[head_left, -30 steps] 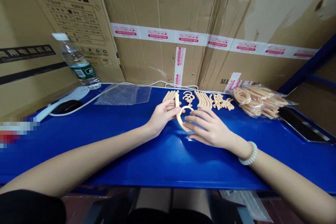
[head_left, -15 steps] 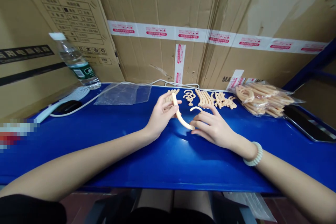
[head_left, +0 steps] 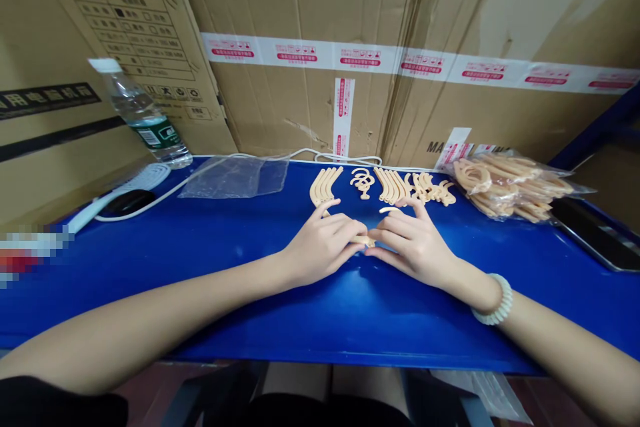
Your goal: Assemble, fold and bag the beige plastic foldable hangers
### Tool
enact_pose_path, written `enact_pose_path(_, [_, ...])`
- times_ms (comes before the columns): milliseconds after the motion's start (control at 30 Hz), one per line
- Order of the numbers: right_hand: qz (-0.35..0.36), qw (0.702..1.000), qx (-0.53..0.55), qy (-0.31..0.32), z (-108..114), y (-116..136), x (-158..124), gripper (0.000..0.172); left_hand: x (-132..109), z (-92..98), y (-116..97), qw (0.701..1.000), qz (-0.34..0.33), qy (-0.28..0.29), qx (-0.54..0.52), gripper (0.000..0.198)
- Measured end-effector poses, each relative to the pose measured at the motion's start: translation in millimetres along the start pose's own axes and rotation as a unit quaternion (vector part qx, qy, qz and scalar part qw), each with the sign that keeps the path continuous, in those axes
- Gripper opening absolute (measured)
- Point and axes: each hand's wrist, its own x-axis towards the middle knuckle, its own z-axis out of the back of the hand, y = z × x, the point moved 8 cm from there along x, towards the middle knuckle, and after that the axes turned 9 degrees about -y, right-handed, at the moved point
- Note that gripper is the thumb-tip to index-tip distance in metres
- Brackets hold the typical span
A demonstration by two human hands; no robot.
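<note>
Both hands meet over the middle of the blue table. My left hand (head_left: 323,247) is closed round a curved wooden piece (head_left: 361,239), most of which its fingers cover. My right hand (head_left: 413,240) pinches at the right end of that piece, fingertips nearly against the left ones. A second, thin curved wooden piece (head_left: 390,211) shows behind the right fingers; what supports it is hidden. Beyond the hands lie a row of curved strips (head_left: 325,183), a group of hook-like pieces (head_left: 363,181), another row of strips (head_left: 391,185) and small knobbed pieces (head_left: 431,188).
Clear bags of wooden parts (head_left: 505,183) lie at the right beside a dark phone (head_left: 595,233). At the left are a water bottle (head_left: 150,123), a black mouse (head_left: 129,201), a white cable and a flat plastic bag (head_left: 233,177). Cardboard boxes (head_left: 300,107) stand behind.
My left hand has slid right and down along the wooden piece, towards my right hand, and the piece has tilted from upright to nearly flat. The left row of strips is now uncovered.
</note>
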Motion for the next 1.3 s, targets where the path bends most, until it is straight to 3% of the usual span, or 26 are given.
enact_pose_path(267, [0.027, 0.999, -0.028, -0.007, 0.8, 5.1, -0.7, 0.022, 0.4, -14.6, -2.1, 0.992, -0.059, 0.073, 0.088, 0.030])
enact_pose_path(633, [-0.104, 0.982, 0.156, -0.021, -5.1, -11.3, -0.6, 0.022, 2.8, -9.3, 0.5, 0.992, -0.040, 0.112, 0.044, 0.034])
enact_pose_path(733, [-0.175, 0.965, 0.192, -0.033, -3.1, -23.9, -0.5, 0.025, 9.3, -1.5, 3.1, 0.995, -0.026, 0.101, 0.011, 0.037])
enact_pose_path(833, [-0.251, 0.945, 0.203, -0.055, -0.9, -42.3, -4.4, 0.026, 16.9, 10.3, 18.3, 0.994, 0.006, 0.078, -0.072, 0.032])
enact_pose_path(933, [-0.316, 0.921, 0.218, -0.069, -2.6, -58.5, -10.8, 0.026, 20.8, 20.7, 50.9, 0.989, 0.040, 0.065, -0.125, 0.022])
enact_pose_path(1033, [-0.364, 0.900, 0.225, -0.087, -4.3, -69.4, -17.2, 0.027, 19.7, 27.4, 85.4, 0.994, 0.030, 0.075, -0.077, 0.026])
enact_pose_path(1133, [-0.379, 0.894, 0.219, -0.095, -4.9, -74.5, -20.6, 0.028, 13.8, 26.6, 112.0, 0.991, 0.034, 0.128, 0.003, 0.033])
enact_pose_path(1300, [-0.379, 0.899, 0.198, -0.089, -4.7, -79.3, -22.5, 0.028, 5.4, 22.0, 119.6, 0.981, 0.007, 0.187, 0.058, 0.027])
